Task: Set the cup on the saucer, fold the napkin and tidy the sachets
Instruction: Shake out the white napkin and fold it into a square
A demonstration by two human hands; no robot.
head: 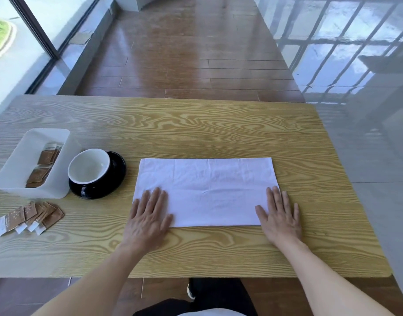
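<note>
Left hand and right hand flat, fingers spread, on white napkin, long axis left-right

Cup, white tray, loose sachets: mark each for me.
cup (88,167), head view, on its white inner wall.
white tray (15,165), head view, on its bare left wall.
loose sachets (30,216), head view, middle of the fanned pile.

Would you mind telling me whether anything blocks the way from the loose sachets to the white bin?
Nothing visible does: the loose sachets lie just in front of the white bin, with bare table between them.
</note>
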